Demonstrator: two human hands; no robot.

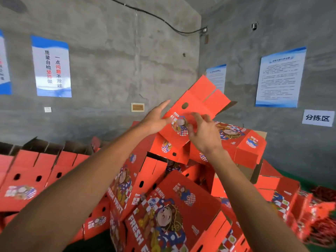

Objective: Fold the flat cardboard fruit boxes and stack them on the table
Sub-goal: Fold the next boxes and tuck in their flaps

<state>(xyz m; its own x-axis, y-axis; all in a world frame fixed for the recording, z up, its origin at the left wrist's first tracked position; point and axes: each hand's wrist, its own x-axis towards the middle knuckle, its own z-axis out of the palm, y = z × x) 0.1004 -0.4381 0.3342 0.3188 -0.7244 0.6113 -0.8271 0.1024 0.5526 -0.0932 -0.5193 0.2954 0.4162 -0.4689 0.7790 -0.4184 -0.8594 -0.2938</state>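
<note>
Row of folded boxes (27, 179) at 9 o'clock, big jumbled heap (163, 206) at 6 reading "FRESH FRUIT" (so lots done; flats left not visible). Wall poster (51, 67) at 10 reads 质量自检. Centre: left hand (156, 119), fingers straight, presses the raised red box (192, 110); right hand (203, 131), fingers curled, touches its front, grip unclear. Sign (318, 118) at 3: 分拣区.
</note>
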